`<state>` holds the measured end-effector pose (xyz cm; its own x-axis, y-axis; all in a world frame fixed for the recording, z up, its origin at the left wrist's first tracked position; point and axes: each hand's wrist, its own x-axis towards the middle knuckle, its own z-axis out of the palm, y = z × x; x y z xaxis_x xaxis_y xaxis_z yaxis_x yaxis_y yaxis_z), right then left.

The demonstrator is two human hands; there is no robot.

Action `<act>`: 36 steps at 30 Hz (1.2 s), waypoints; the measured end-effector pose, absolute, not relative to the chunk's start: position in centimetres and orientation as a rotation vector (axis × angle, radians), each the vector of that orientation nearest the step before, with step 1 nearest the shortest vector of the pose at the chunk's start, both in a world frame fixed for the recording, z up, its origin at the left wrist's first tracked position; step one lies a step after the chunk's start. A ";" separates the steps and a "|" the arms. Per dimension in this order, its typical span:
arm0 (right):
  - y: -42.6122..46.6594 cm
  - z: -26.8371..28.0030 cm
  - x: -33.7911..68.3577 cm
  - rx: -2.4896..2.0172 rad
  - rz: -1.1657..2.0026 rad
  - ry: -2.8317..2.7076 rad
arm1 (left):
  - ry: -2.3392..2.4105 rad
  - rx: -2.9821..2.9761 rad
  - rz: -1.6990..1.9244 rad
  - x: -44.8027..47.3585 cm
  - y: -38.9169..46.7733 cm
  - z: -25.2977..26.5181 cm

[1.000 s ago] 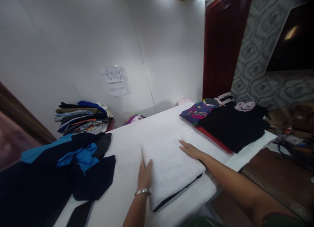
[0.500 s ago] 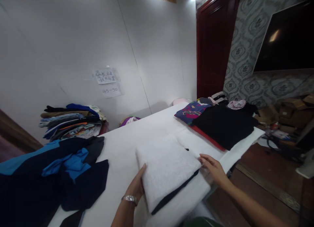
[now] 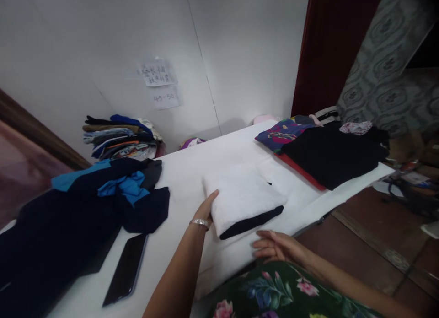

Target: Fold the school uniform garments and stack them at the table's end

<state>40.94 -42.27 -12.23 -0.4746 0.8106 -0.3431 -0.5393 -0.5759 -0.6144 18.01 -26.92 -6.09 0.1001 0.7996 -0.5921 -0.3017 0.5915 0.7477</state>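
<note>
my left hand (image 3: 205, 211) rests flat against the left edge of the folded white garment (image 3: 244, 196), fingers straight and pressed to its side; that is no closed grip, only an open palm steadying the fold so that the layers stay squared. the garment lies near the middle of the white tabletop (image 3: 192, 169), close to its near edge, and a dark layer shows along its bottom edge, at about 5 o'clock from the garment's centre. my right hand (image 3: 274, 245) hovers loose and open at 5 o'clock from the garment, just off the tabletop's near edge, touching nothing that i can make out; its grip is released, fingers spread and pointing left.

at 9 o'clock from my left hand a dark blue and bright blue garment (image 3: 103, 194) sprawls unfolded across the tabletop, and it seems to be lying as it was dropped. a black phone (image 3: 126, 268) lies face down beside it at 7 o'clock from that hand, near the edge. at 10 o'clock, against the white wall, a stack of folded clothes (image 3: 120, 137) stands in tidy layers. at 2 o'clock from the white garment a flat black garment (image 3: 331, 155) lies over a red one and a patterned purple one (image 3: 279, 134), spread smooth at the far right end of the tabletop. two paper notes (image 3: 158, 82) are stuck on the wall above the stack; the writing is too blurred to read. my flowered sleeve shows at the bottom of the view.
</note>
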 end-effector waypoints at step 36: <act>-36.4 -10.5 35.1 -0.755 1.759 -0.044 | 1.313 0.647 0.904 18.6 -29.6 -6.9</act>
